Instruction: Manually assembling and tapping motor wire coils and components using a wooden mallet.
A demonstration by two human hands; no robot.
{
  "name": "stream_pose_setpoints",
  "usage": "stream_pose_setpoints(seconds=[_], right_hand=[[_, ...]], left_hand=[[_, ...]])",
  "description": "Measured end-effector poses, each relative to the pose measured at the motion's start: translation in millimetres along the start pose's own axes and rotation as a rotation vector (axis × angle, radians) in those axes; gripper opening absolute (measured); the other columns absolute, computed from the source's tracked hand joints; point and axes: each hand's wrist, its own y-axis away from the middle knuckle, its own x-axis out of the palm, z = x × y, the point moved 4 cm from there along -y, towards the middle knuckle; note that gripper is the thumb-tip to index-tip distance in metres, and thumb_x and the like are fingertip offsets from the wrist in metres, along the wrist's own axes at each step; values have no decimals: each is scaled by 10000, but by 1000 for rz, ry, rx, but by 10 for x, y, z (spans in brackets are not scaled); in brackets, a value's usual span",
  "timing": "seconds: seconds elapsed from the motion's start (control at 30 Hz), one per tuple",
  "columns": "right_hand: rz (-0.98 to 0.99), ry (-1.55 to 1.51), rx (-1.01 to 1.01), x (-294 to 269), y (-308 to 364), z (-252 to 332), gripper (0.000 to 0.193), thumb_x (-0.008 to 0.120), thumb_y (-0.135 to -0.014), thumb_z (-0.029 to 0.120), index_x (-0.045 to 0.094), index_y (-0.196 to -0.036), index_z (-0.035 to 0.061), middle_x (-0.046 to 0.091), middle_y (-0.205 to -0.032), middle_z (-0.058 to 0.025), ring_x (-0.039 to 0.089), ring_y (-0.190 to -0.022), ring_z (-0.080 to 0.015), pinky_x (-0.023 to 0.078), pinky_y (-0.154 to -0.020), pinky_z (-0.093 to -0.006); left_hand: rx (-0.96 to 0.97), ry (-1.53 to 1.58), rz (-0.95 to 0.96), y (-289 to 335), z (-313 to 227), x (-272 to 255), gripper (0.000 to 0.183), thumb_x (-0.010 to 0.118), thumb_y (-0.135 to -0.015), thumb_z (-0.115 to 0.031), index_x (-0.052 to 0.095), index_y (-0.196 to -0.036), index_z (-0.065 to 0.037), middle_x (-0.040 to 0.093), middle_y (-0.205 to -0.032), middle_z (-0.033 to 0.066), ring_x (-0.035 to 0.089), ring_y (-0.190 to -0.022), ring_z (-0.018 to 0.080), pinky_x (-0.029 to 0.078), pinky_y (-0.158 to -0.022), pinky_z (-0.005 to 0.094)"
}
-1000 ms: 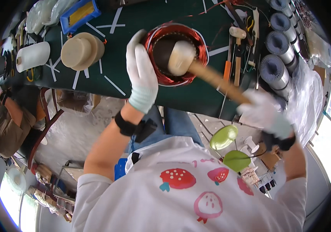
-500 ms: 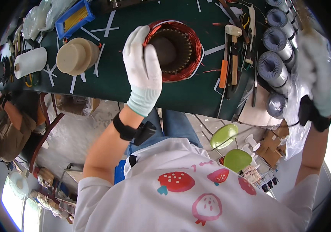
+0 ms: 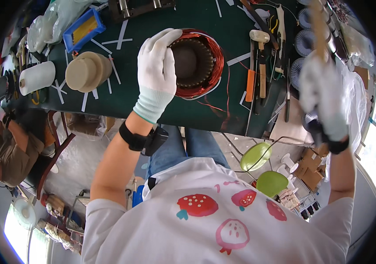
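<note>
A motor stator (image 3: 217, 66) with red copper windings and a toothed bore stands on the green bench. My left hand (image 3: 156, 66), in a white knitted glove, grips its left rim; the fingers lie over the top edge and the thumb lies by the bore. My right hand (image 3: 322, 90), also gloved, is raised at the right above the metal cores and smeared by motion. It appears closed round a long tan stick-like tool (image 3: 317, 26), too blurred to name its kind. Loose red wire (image 3: 228, 83) trails beside the stator.
A mallet (image 3: 259, 37), a file with an orange handle (image 3: 250, 83) and other hand tools lie right of the stator. Finished cores (image 3: 303, 44) line the right edge. A beige stepped block (image 3: 82, 72), white spool (image 3: 38, 78) and blue tray (image 3: 84, 28) stand left. A co-worker (image 3: 16, 145) is at far left.
My right hand has swung left and inward with the tan tool. My left hand stays on the stator, which appears slightly further left. Loose red wire now shows to the stator's right.
</note>
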Motion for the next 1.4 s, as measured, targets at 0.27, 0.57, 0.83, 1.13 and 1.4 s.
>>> stream_pose_setpoints(seconds=[0.27, 0.57, 0.83, 1.13, 1.4], right_hand=[[404, 164, 181, 289, 1047, -835, 357, 718, -996, 274, 625, -1145, -37, 542, -670, -29, 509, -550, -69, 415, -493, -277], [-49, -654, 660, 787, 2109, -1733, 209, 594, -1054, 309, 526, -958, 136, 468, -652, 45, 383, -444, -52, 294, -388, -241], [54, -864, 794, 1156, 2380, -1892, 195, 587, -1043, 283, 500, -928, 151, 448, -640, 48, 338, -426, -52, 269, -378, -239], [-54, -953, 639, 1146, 2167, -1719, 236, 564, -1068, 332, 500, -929, 152, 449, -667, 64, 356, -462, -44, 272, -405, -229], [45, -823, 581, 1211, 2190, -1819, 207, 590, -1047, 311, 520, -990, 124, 492, -673, 32, 431, -461, -74, 362, -395, -269]], left_hand=[[-605, 345, -25, -37, 17, -661, 239, 571, -1028, -25, 723, -1211, -1, 762, -1094, 87, 723, -1011, 151, 540, -836, 245], [-372, -910, 252, 98, 692, -1707, 701, 756, -869, -321, 502, -1487, -110, 561, -1448, 201, 653, -1166, 413, 519, -1033, 522], [-603, -751, 292, -52, 655, -1847, 877, 870, -721, -386, 485, -1446, -78, 574, -1351, 224, 638, -1188, 416, 535, -1021, 477], [-511, 179, 292, -663, -1088, -1671, 814, 904, -719, -210, 503, -1396, -2, 618, -1260, 143, 648, -1124, 217, 553, -952, 360], [-126, -514, 711, -542, -1095, -315, 848, 903, -688, -296, 521, -1421, -105, 606, -1200, 152, 667, -1092, 352, 586, -895, 443]])
